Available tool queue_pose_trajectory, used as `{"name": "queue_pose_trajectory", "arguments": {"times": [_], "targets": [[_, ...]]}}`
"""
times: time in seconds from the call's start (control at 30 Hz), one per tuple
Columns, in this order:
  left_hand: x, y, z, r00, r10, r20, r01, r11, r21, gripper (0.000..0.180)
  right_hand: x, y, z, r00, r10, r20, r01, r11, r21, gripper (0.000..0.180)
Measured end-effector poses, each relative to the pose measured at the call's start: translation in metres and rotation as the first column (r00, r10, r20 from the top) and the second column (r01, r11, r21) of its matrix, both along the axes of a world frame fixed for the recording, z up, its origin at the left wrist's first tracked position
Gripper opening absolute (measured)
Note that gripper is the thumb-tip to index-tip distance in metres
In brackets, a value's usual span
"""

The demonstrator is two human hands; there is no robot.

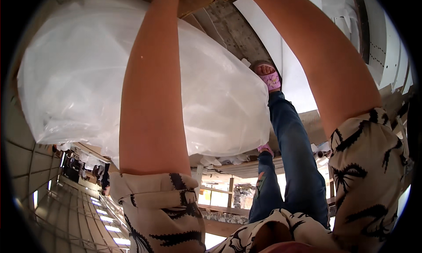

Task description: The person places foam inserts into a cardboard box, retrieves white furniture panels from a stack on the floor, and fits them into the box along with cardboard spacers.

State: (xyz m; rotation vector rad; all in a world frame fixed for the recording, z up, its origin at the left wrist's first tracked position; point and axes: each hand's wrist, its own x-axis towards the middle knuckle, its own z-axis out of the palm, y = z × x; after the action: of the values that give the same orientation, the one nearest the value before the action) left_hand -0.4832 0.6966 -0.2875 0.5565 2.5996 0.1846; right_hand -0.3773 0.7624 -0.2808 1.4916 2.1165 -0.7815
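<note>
Both my forearms reach up to the top edge of the head view, and my hands are cut off there. My left forearm [151, 90] passes in front of a big, full bag of cloudy white plastic [220, 86]. My right forearm [325, 55] crosses over a smooth white sheet or panel [292, 72]. Brown cardboard [195, 1] shows at the top edge between my wrists. Whether my hands touch or hold it is hidden.
Bare concrete floor [239, 31] runs between the bag and the white panel. My foot in a pink sandal [270, 79] stands beside the bag. Stacked white material [389, 50] lies at the far right. Clutter [88, 160] shows at the lower left.
</note>
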Motion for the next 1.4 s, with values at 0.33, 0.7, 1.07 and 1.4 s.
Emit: {"name": "queue_pose_trajectory", "arguments": {"times": [0.33, 0.7, 1.07, 1.4], "targets": [[0.03, -0.033, 0.038, 0.949, 0.057, 0.309, -0.033, 0.996, -0.081, 0.119, 0.028, -0.014, 0.008, 1.0, -0.007, 0.018, 0.008, 0.999, -0.049, 0.11], [0.146, -0.108, 0.223, 0.205, -0.145, 0.968, -0.749, 0.614, 0.25, 0.072, 0.328, -0.103, 0.052, 0.96, 0.006, -0.28, -0.037, 0.994, -0.105, 0.094], [0.224, -0.381, 0.44, -0.043, -0.123, 0.991, -0.564, 0.822, 0.078, 0.09, 0.454, -0.25, 0.335, 0.791, -0.61, -0.056, 0.461, 0.652, -0.602, 0.063], [0.408, -0.809, 0.609, 0.527, -0.019, 0.85, -0.702, 0.554, 0.448, 0.086, 0.568, -0.437, 0.445, 0.514, -0.858, -0.023, 0.429, 0.28, -0.858, 0.05]]}}
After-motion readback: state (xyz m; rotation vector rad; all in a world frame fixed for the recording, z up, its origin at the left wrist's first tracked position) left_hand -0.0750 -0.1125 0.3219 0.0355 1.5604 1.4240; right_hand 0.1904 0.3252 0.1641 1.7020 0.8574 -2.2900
